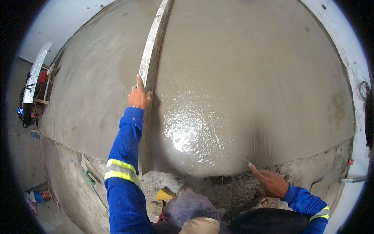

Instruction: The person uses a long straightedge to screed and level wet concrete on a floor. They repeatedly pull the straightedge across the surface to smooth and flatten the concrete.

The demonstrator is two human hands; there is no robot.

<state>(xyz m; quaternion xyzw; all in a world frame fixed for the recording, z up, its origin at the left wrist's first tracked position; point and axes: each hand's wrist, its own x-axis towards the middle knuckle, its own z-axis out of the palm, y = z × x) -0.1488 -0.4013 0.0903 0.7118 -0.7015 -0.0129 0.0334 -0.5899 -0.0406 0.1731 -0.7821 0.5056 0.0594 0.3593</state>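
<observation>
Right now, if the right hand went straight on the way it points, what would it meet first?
The right hand would likely meet the wet grey surface just ahead; its height above that is unclear. Skimming over, the long bar comes next.

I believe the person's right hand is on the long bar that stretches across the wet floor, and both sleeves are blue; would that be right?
Not quite: the head view shows that the left hand, not the right, is on the long bar. The bar does stretch across the wet floor, and both sleeves are blue.
</observation>
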